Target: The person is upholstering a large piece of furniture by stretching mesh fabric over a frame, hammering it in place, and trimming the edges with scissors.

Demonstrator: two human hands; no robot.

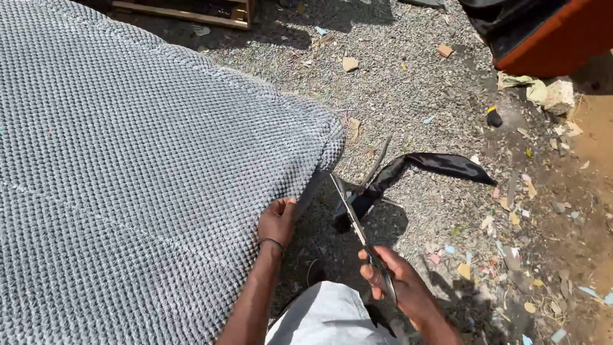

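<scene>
We see a big sheet of grey waffle-textured fabric (128,166) spread over something broad, filling the left side of the view, its rounded corner hanging down toward the gravel ground (408,70). Our left hand (277,220) is closed on the fabric's lower edge just under that corner, fingers curled around the hem, a thin dark band on the wrist. Our right hand (396,281) sits lower and to the right, well clear of the left, and is wrapped around the handles of a pair of scissors (361,204). The blades are spread wide and point up toward the fabric's corner, their tips just beside its edge. A strip of black cloth (440,165) trails from between the blades out to the right, above the gravel. Scraps of paper and foam (504,255) lie scattered over the ground at right. An orange box-like thing (555,38) stands in the upper right corner.
</scene>
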